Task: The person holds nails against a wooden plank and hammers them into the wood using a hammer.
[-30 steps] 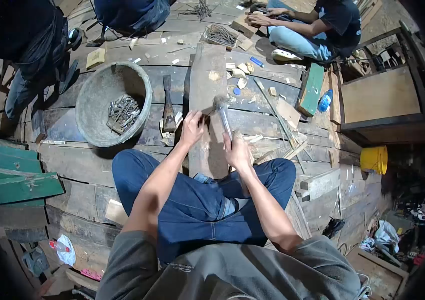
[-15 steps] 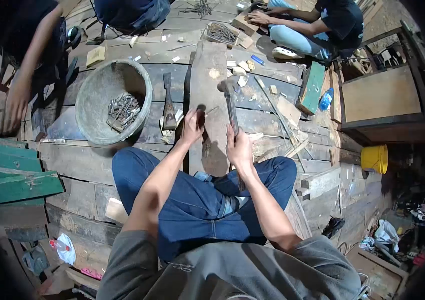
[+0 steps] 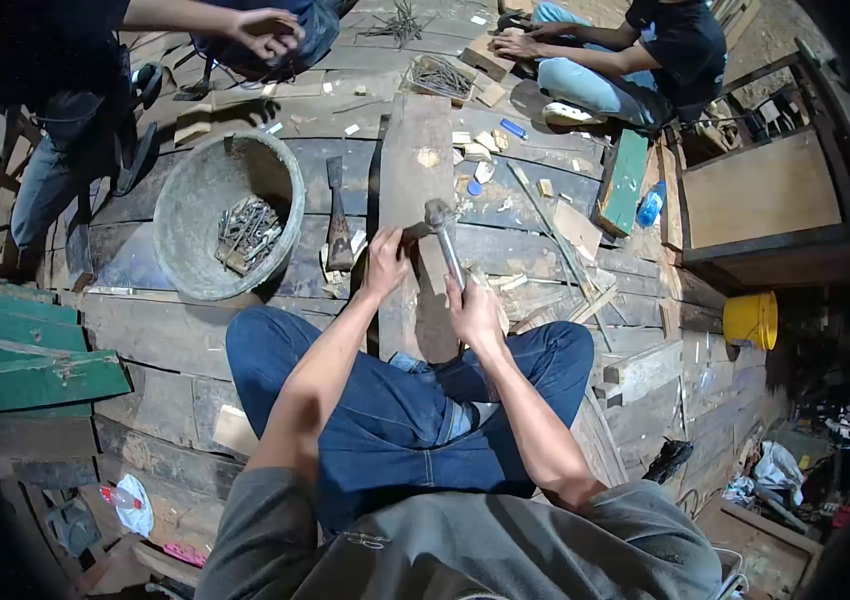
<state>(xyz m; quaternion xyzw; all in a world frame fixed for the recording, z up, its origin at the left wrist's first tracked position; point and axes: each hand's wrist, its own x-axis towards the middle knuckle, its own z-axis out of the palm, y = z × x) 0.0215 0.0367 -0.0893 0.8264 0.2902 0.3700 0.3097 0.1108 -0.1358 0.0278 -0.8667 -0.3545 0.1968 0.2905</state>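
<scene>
My right hand (image 3: 477, 312) is closed round the handle of a hammer (image 3: 452, 252). The hammer's head is over the right edge of a long wooden plank (image 3: 415, 135) lying in front of my crossed legs. At the plank's left side, my left hand (image 3: 385, 264) is closed, with its fingertips pinched over the wood. A thin nail showed in those fingers a moment ago; now it is mostly hidden by fingers and shadow. Left of the plank lies a chisel-like tool (image 3: 338, 215) with a wide wooden handle.
A grey bucket (image 3: 170, 215) of metal pieces stands at left. A tray of nails (image 3: 440, 78) sits beyond the plank. Wood scraps (image 3: 475, 150) and a green block (image 3: 623, 180) lie at right. Two people (image 3: 680, 50) (image 3: 65, 60) are nearby. A yellow bucket (image 3: 750, 320) stands far right.
The hammer head has come lower and nearer to me, tilting left. The left hand has barely shifted. At left, the other person's arm has swung up from the floor and outward.
</scene>
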